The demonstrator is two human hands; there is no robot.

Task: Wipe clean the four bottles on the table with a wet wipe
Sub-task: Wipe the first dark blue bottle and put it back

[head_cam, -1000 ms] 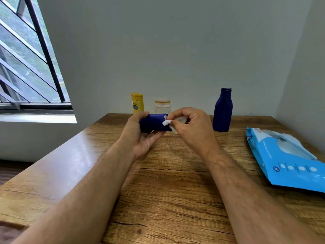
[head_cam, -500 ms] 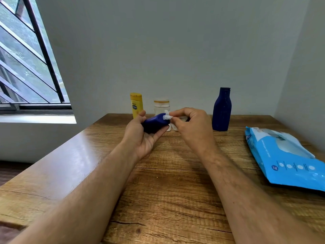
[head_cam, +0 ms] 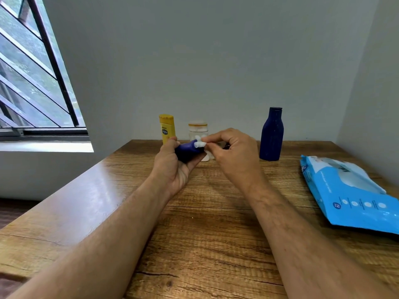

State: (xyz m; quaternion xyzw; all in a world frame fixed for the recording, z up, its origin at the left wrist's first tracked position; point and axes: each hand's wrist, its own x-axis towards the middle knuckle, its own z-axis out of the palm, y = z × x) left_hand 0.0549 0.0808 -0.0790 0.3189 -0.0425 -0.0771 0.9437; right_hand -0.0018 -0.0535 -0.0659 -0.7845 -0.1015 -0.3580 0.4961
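My left hand (head_cam: 172,167) grips a small dark blue bottle (head_cam: 187,151) held on its side above the wooden table (head_cam: 194,234). My right hand (head_cam: 233,156) pinches a white wet wipe (head_cam: 199,144) against the bottle's right end. Behind the hands stand a yellow bottle (head_cam: 166,128) and a clear bottle with an orange-rimmed cap (head_cam: 197,129), partly hidden by the fingers. A tall dark blue bottle (head_cam: 271,134) stands upright to the right.
A blue pack of wet wipes (head_cam: 354,195) lies at the table's right side, near the right wall. The grey back wall is just behind the bottles. A barred window (head_cam: 32,83) is at the left.
The small blue bottle has tilted in my left hand, its right end now raised. My right hand with the wipe has shifted slightly up along that end.
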